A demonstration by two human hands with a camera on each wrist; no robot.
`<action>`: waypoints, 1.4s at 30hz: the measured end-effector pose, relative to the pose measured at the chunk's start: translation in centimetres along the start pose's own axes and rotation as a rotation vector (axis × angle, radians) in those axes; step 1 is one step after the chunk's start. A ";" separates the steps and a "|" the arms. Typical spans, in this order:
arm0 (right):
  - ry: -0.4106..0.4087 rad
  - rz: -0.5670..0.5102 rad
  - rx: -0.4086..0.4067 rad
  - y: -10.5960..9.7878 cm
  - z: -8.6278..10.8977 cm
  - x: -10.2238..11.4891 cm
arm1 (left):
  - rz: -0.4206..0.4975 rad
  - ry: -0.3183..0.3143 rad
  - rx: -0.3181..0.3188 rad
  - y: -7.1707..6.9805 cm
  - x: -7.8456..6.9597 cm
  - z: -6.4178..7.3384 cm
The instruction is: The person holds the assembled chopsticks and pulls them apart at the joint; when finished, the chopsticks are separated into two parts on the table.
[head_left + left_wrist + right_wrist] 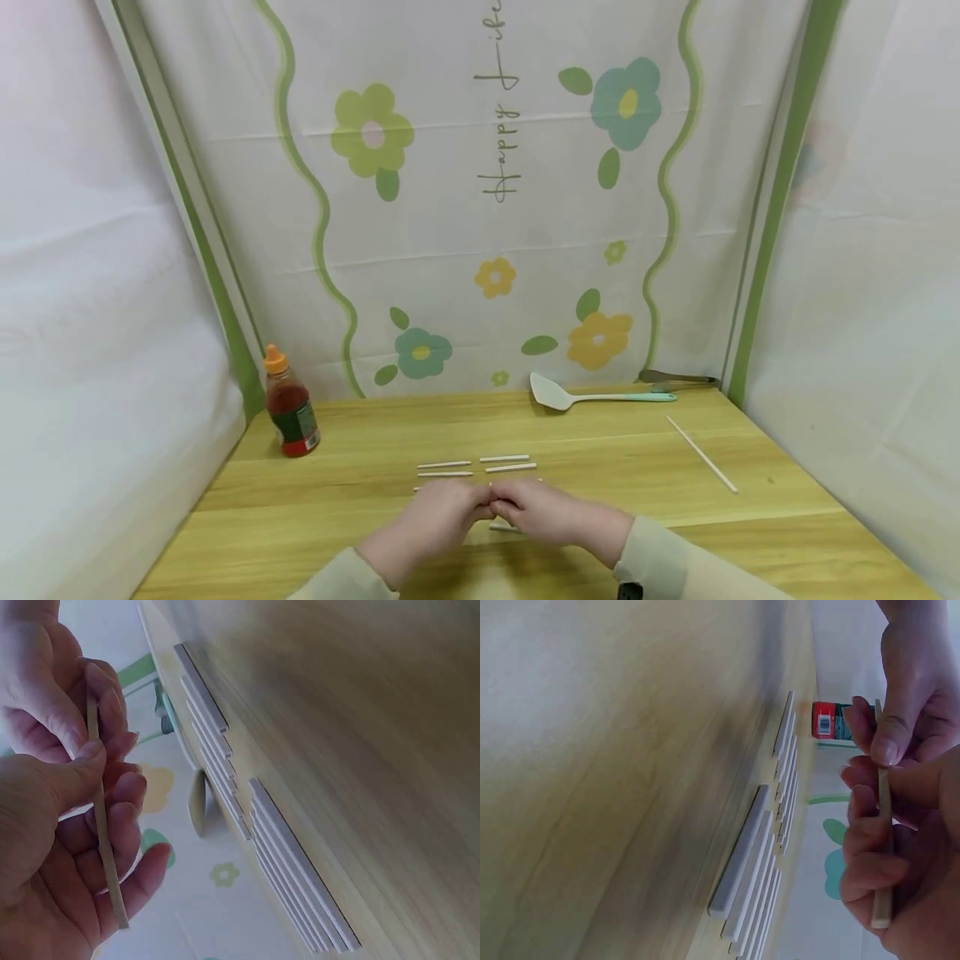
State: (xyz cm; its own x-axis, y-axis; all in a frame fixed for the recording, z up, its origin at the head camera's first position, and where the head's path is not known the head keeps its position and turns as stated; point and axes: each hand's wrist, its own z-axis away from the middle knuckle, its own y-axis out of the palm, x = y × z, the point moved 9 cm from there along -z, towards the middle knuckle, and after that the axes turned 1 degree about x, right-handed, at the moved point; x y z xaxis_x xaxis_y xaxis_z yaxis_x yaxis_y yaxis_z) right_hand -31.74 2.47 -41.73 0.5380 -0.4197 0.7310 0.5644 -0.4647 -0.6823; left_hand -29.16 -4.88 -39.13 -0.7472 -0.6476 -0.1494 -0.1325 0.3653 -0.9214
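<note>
Both hands meet close over the table in the head view. My left hand (442,512) pinches a thin, pale wooden stick (111,870) between thumb and fingers, and my right hand (543,508) grips the same stick right beside it. Thumbs nearly touch at the stick's middle, and its ends run along the fingers of each hand. Beneath and beyond the hands lie two rows of short pale sticks, a left row (445,474) and a right row (512,468), laid roughly parallel. The hands partly hide both rows in the head view.
One longer thin stick (701,454) lies slantwise at the right. A spatula (555,393) with a light green handle rests at the back, with dark tongs (678,379) near the right corner. A red sauce bottle (291,412) with an orange cap stands at the left.
</note>
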 end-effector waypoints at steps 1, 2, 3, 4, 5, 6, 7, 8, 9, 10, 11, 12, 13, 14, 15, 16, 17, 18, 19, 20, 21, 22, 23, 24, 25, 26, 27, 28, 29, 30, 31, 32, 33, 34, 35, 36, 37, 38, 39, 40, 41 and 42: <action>-0.005 0.010 -0.005 0.0 0.0 0.0 | 0.028 -0.002 0.008 0.1 0.1 0.0; -0.009 0.007 -0.008 0.0 0.1 0.0 | 0.056 -0.002 0.018 0.1 0.2 0.1; -0.010 -0.004 -0.009 -0.1 0.2 0.0 | 0.089 -0.006 0.033 0.2 0.3 0.1; -0.014 -0.014 -0.012 -0.1 0.2 0.0 | 0.130 -0.009 0.049 0.3 0.4 0.0; -0.019 -0.028 -0.014 -0.2 0.3 0.1 | 0.173 -0.013 0.064 0.4 0.5 0.0; -0.024 -0.039 -0.017 -0.3 0.4 0.1 | 0.217 -0.021 0.080 0.4 0.6 0.0; -0.033 -0.042 -0.023 -0.4 0.5 0.3 | 0.254 -0.025 0.094 0.4 0.7 0.0; -0.039 -0.043 -0.028 -0.5 0.6 0.4 | 0.289 -0.029 0.105 0.4 0.8 0.0; -0.042 -0.040 -0.034 -0.5 0.6 0.5 | 0.317 -0.034 0.113 0.3 0.8 0.0; -0.042 -0.041 -0.038 -0.6 0.7 0.6 | 0.343 -0.036 0.120 0.3 0.8 0.0; -0.044 -0.043 -0.043 -0.7 0.7 0.7 | 0.363 -0.039 0.124 0.2 0.8 0.0; -0.047 -0.047 -0.047 -0.7 0.7 0.8 | 0.379 -0.044 0.129 0.1 0.8 0.0; -0.050 -0.049 -0.054 -0.8 0.7 1.0 | 0.393 -0.046 0.130 0.0 0.8 0.0; -0.049 -0.050 -0.060 -0.9 0.8 1.1 | 0.407 -0.051 0.130 -0.2 0.8 -0.1; -0.052 -0.047 -0.068 -1.1 0.8 1.3 | 0.422 -0.056 0.129 -0.4 0.9 -0.1; -0.060 -0.041 -0.078 -1.2 0.8 1.5 | 0.431 -0.061 0.125 -0.5 0.9 -0.1; -0.070 -0.029 -0.089 -1.3 0.8 1.7 | 0.433 -0.065 0.121 -0.7 1.0 -0.1; -0.089 -0.011 -0.097 -1.4 0.8 2.0 | 0.441 -0.071 0.121 -0.9 1.0 -0.1; -0.101 0.006 -0.103 -1.5 0.8 2.2 | 0.447 -0.072 0.120 -1.1 1.0 -0.2; -0.111 0.016 -0.104 -1.5 0.8 2.3 | 0.449 -0.072 0.120 -1.2 0.9 -0.2; -0.125 0.024 -0.104 -1.6 0.9 2.5 | 0.452 -0.072 0.122 -1.3 0.9 -0.2; -0.138 0.029 -0.102 -1.6 0.9 2.6 | 0.455 -0.070 0.124 -1.4 0.9 -0.2; -0.153 0.040 -0.102 -1.6 1.0 2.8 | 0.463 -0.067 0.125 -1.5 0.8 -0.1; -0.170 0.054 -0.103 -1.6 1.1 3.0 | 0.478 -0.066 0.128 -1.6 0.8 -0.1; -0.177 0.059 -0.103 -1.6 1.2 3.1 | 0.482 -0.062 0.129 -1.7 0.7 -0.1; -0.190 0.071 -0.108 -1.7 1.2 3.2 | 0.487 -0.059 0.129 -1.8 0.6 -0.1; -0.206 0.085 -0.113 -1.7 1.3 3.4 | 0.501 -0.061 0.133 -1.9 0.6 -0.2; -0.223 0.101 -0.120 -1.8 1.4 3.5 | 0.512 -0.062 0.135 -2.0 0.6 -0.1; -0.238 0.116 -0.125 -1.8 1.5 3.6 | 0.522 -0.062 0.137 -2.0 0.6 -0.1; -0.252 0.130 -0.125 -1.8 1.6 3.7 | 0.532 -0.061 0.141 -2.1 0.6 -0.1; -0.265 0.146 -0.123 -1.8 1.7 3.7 | 0.541 -0.061 0.143 -2.1 0.7 0.0; -0.268 0.149 -0.125 -1.9 1.8 3.5 | 0.544 -0.062 0.131 -2.2 1.0 0.1; -0.263 0.146 -0.125 -2.1 1.9 3.2 | 0.551 -0.064 0.118 -2.4 1.3 0.4; -0.250 0.142 -0.128 -2.4 2.2 2.8 | 0.558 -0.072 0.102 -2.7 1.8 0.7; -0.222 0.140 -0.133 -2.9 2.4 2.2 | 0.571 -0.090 0.092 -2.9 2.4 1.1; -0.175 0.126 -0.131 -3.4 2.7 1.5 | 0.580 -0.110 0.087 -3.0 3.0 1.6; -0.128 0.109 -0.129 -3.9 3.0 0.7 | 0.582 -0.133 0.083 -3.2 3.7 2.1; -0.077 0.082 -0.123 -4.5 3.3 0.0 | 0.574 -0.153 0.080 -3.3 4.4 2.5; -0.038 0.067 -0.110 -4.9 3.6 -0.6 | 0.569 -0.167 0.091 -3.3 4.9 3.0; -0.011 0.049 -0.096 -5.2 3.7 -1.0 | 0.562 -0.181 0.109 -3.0 5.3 3.3; 0.015 0.036 -0.082 -5.3 3.8 -1.3 | 0.555 -0.190 0.129 -2.7 5.5 3.5; 0.028 0.014 -0.066 -5.3 3.8 -1.5 | 0.556 -0.195 0.147 -2.3 5.6 3.7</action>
State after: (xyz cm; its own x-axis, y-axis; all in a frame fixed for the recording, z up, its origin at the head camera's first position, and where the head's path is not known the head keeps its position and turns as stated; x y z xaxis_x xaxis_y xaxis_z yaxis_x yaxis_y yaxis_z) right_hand -33.13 8.55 -39.27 0.5271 -0.4476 0.7223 0.5143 -0.5086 -0.6905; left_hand -30.61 -11.77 -39.13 -0.5436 -0.5014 -0.6731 0.3453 0.5973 -0.7239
